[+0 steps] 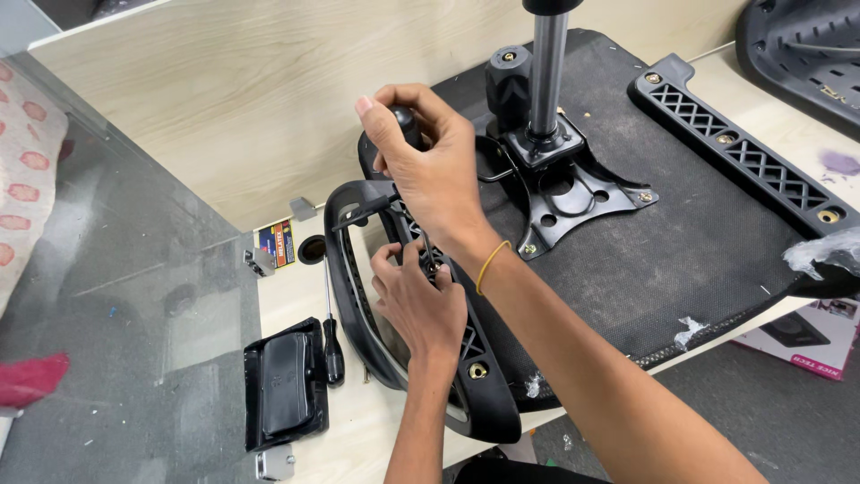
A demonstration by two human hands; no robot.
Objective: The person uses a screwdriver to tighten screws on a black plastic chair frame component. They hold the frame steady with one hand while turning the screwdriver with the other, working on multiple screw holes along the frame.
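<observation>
Wooden table (376, 430): right hand (434, 170) hides screwdriver tip; left hand (417, 300) covers armrest bracket (466, 358)

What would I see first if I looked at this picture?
First, two bare hands in the middle: the right hand grips a black screwdriver handle, and the left hand steadies its tip on a black armrest bracket. They work on an upturned chair seat lying on the table, its metal post sticking up. To the left lies a black arm pad.
</observation>
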